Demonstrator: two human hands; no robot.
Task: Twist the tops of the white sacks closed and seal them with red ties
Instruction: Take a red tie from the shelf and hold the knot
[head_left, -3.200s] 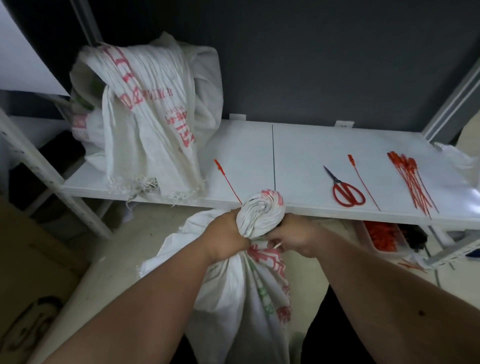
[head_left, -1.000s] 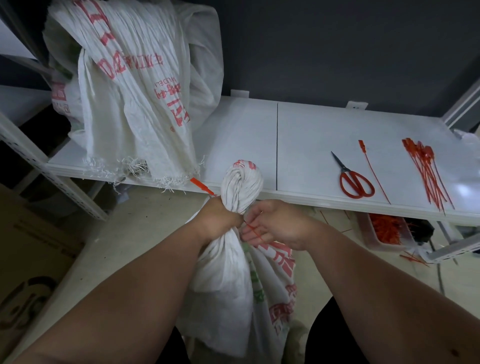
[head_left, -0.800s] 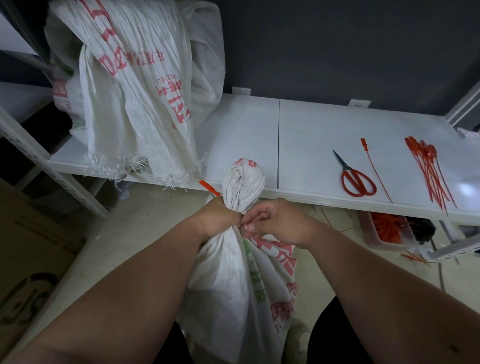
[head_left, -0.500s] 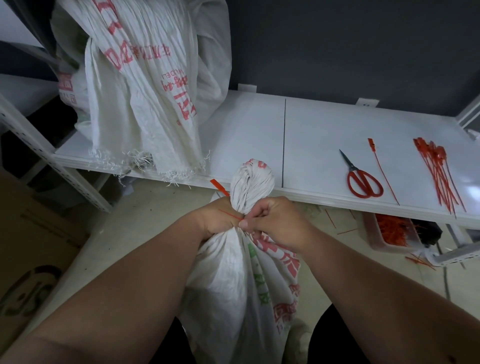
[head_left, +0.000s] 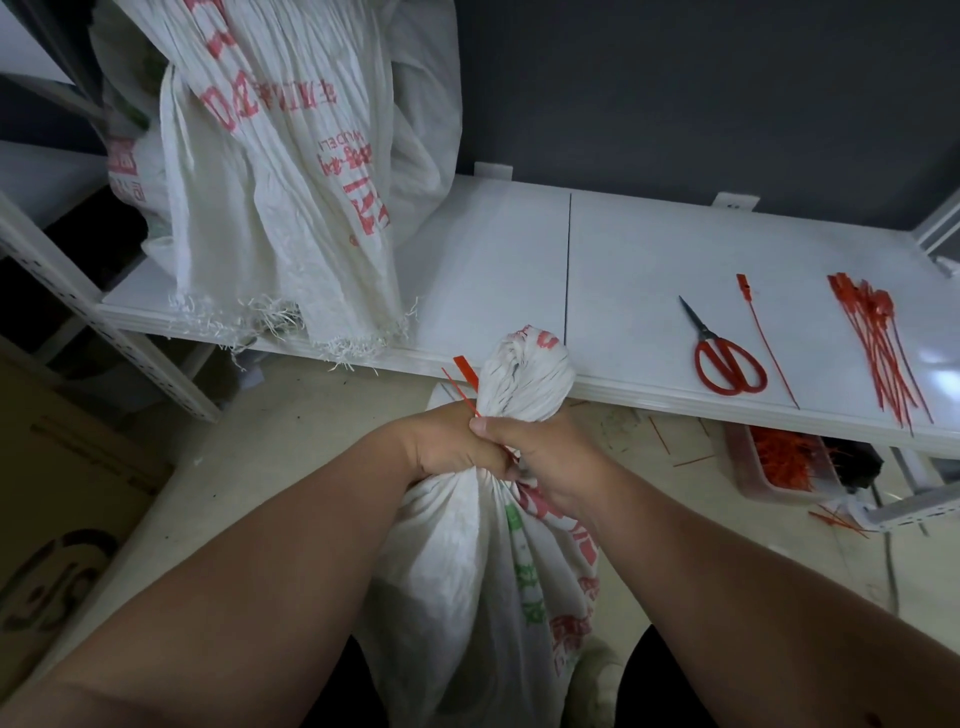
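Note:
A white woven sack (head_left: 467, 561) with red and green print stands on the floor in front of me, its top twisted into a tight knob (head_left: 524, 379). My left hand (head_left: 447, 441) grips the twisted neck just below the knob. My right hand (head_left: 540, 457) presses against the neck from the right and pinches a red tie (head_left: 462, 387) that runs around the neck; the tie's flat head and tail stick up to the left of the knob. Where the tie passes under my fingers is hidden.
A white shelf (head_left: 623, 291) runs across in front. On it lie red scissors (head_left: 724, 358), one loose red tie (head_left: 763, 338) and a bundle of red ties (head_left: 878, 343). Empty white sacks (head_left: 275, 182) hang over the shelf's left end. A tray of red ties (head_left: 784, 462) sits below right.
My right hand has closed in tighter on the sack's neck, its thumb now against my left hand. The tie's tail now sticks up beside its head, left of the knob.

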